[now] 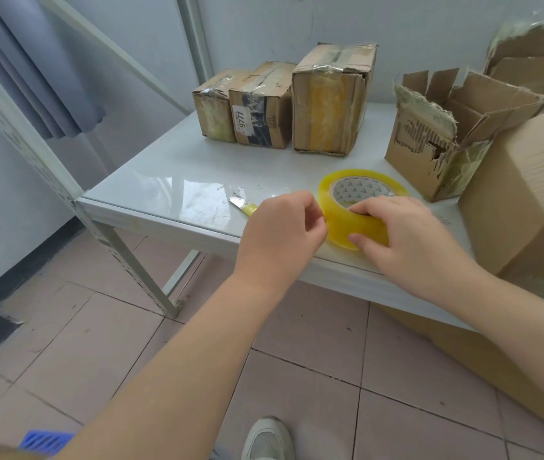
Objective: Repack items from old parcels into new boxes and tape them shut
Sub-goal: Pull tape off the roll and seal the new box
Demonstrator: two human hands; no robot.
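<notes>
A roll of yellow tape [338, 227] sat tilted at the near edge of the white worktop [164, 167], between the two hands. The right hand [406, 240] gripped it. Its fingers [380, 207] curled over the top of the roll into the cardboard core, and the thumb pressed against the outer yellow face. The left hand [284, 234] was up against the roll's left side. Its fingers [310, 207] were curled tightly inward, with the tips hidden behind the back of the hand, so I could not tell whether they pinched the tape's loose end or only touched the roll.

Just left of that hand a small knife [243, 204] with a yellow handle lay flat on the worktop, blade pointing away. At the back, by the wall, three taped parcels stood in a row touching each other: a small one [214, 107], a labelled one [262, 107] and a taller one [330, 97]. Further right stood a torn open box [436, 134], its flaps ragged and spread. A plain, clean box [529, 200] stood just beside it, nearer the front edge and close to the right wrist.

Below were pink floor tiles [297, 327], one grey shoe [267, 439] and a blue plastic thing [46, 441] at the bottom left corner. A grey-blue curtain [48, 68] hung at the upper left.
</notes>
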